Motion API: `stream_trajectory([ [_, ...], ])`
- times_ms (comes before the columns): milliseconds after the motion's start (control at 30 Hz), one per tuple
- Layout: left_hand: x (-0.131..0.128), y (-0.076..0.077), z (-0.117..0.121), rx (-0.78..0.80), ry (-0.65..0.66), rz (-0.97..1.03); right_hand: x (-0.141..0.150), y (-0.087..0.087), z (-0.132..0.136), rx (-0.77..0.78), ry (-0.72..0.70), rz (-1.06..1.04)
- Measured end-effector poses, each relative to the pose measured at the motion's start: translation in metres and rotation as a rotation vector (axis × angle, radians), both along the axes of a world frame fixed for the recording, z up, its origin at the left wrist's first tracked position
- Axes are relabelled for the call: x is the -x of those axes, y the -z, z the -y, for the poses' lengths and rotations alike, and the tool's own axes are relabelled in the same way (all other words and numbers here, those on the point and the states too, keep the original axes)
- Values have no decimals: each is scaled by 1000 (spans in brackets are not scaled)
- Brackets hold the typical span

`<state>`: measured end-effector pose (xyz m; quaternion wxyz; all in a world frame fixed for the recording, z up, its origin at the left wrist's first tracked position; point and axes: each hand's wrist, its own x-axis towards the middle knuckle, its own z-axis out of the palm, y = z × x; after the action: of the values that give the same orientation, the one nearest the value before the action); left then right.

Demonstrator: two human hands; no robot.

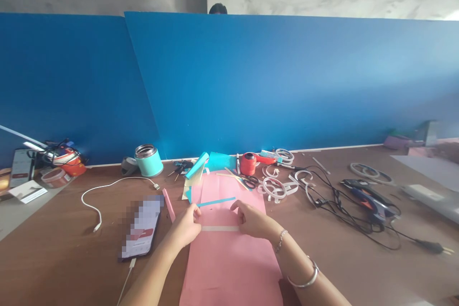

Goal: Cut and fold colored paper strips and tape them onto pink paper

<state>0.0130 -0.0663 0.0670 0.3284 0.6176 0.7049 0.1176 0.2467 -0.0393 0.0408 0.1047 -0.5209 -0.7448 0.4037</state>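
Observation:
A white strip (pixel 220 228) lies straight across a long pink paper sheet (pixel 231 267), its two ends running under my hands. At its left end is my left hand (pixel 187 225), fingers curled and closed on the strip. Facing it, my right hand (pixel 253 220) is closed at the right end, index finger bent over the paper. The fingertips partly hide what they grip. Just beyond the hands, a narrow blue paper strip (pixel 216 202) rests slightly slanted on the pink sheet. A folded pink strip (pixel 169 204) stands left of the sheet.
A phone (pixel 141 227) and white cable (pixel 107 181) lie left, a turquoise jar (pixel 148 160) behind. Scissors (pixel 250 181), a red tool (pixel 248 164) and white tape rings (pixel 274 188) sit beyond the paper. Corded clippers (pixel 373 203) lie right. A blue partition (pixel 251 81) closes the back.

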Motion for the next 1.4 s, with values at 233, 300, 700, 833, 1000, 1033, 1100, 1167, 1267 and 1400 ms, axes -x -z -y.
stream_trajectory([
  [233, 0, 0, 0, -19, 10, 0, 2, -4, 4, -33, 38, 56],
  [300, 0, -1, 0, -16, 6, 0, 1, -5, 4, -9, 37, 47],
  [700, 2, 6, 0, -34, 26, -21, 2, -15, 4, 64, 119, 146],
  [833, 2, 5, 1, -37, 17, -16, -2, -14, 0, 76, 133, 175],
  [1000, 6, 2, 2, -41, -10, -43, -10, -9, -5, 16, 143, 225],
  [1033, 8, 2, 2, -47, -13, -52, -12, -8, -6, 15, 144, 216],
  [1100, 11, 4, 2, -83, 0, -62, -16, -7, -6, 79, 136, 149],
  [1167, 9, 6, 3, -163, 24, -59, -17, -7, -6, 157, 127, 54],
  [1267, -4, 8, 10, -373, 146, -5, -12, -7, -2, 92, 180, 72],
  [1400, -25, 16, 26, -485, 585, -29, 3, -12, 12, -159, 245, 345],
])
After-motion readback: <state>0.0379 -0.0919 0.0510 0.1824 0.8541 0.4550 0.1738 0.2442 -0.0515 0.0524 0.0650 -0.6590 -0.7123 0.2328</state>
